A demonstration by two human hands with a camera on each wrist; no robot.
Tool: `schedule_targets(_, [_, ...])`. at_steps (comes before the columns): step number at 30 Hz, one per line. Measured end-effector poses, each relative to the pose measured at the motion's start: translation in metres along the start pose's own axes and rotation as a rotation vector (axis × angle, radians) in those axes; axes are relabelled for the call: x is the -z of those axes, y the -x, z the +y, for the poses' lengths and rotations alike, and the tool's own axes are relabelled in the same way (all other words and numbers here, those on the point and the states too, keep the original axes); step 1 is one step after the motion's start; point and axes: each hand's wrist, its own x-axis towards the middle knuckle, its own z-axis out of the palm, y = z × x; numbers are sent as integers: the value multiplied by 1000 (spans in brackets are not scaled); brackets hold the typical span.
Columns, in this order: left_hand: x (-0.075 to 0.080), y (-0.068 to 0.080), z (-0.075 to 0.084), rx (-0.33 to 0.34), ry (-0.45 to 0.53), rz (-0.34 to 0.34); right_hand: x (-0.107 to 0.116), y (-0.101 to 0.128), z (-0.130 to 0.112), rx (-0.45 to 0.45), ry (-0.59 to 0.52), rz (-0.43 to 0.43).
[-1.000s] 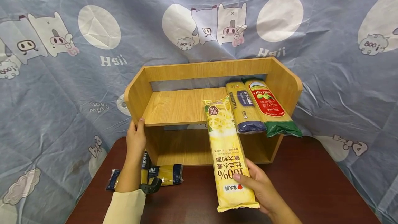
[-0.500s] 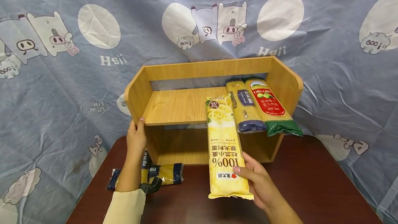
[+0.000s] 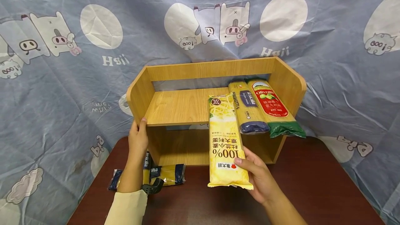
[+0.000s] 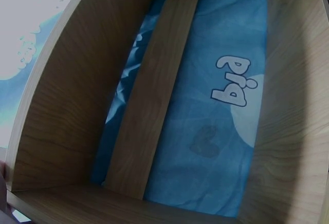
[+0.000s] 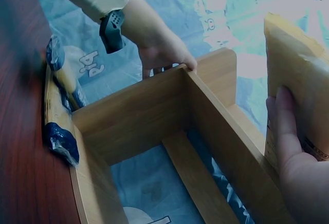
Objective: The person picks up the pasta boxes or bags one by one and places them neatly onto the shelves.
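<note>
A yellow pasta packet [image 3: 226, 141] is gripped by the right hand [image 3: 257, 178], its far end on the wooden shelf [image 3: 181, 105] beside two packets [image 3: 260, 108]; the shelf's side is clasped by the left hand [image 3: 138, 140].

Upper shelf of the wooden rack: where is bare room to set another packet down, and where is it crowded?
The upper shelf is bare from the left side panel to the yellow packet that the right hand holds. The right side is crowded: the blue-ended packet and the green-ended packet lie side by side against the right panel.
</note>
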Motion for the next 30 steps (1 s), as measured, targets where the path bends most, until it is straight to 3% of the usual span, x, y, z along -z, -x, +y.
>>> schedule_targets(19, [1, 0, -2, -9, -6, 3, 0, -16, -7, 47, -116, 10])
schedule_targets(30, [1, 1, 0, -1, 6, -15, 5, -23, -6, 36, -155, 101])
